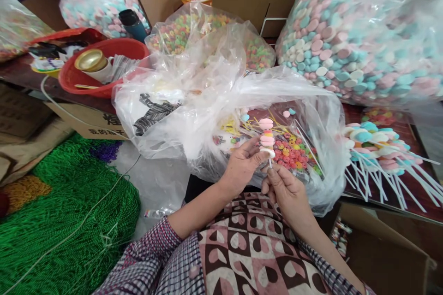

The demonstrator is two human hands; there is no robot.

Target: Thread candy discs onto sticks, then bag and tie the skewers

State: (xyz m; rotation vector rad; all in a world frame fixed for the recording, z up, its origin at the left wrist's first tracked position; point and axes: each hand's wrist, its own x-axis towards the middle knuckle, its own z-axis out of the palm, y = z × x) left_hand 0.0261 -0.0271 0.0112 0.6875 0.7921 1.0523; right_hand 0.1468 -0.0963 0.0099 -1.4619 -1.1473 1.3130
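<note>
Now I see the right hand [287, 191] pinching the stick [270, 163]; just above it, the left hand [242, 166] pinches the bottom candy [267, 151].

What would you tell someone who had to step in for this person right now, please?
Left hand: fingers pinch the candy pieces on the stick.
Right hand: grips the bottom of the same stick, held upright.
Stick: several pink and white pieces already threaded on it.
Loose ring candy lies in the open plastic bag just behind the hands.
Finished sticks are piled on the table to the right.
A big bag of pastel candy sits at the back right.
Left: how many more pieces this stick takes cannot be told.
</note>
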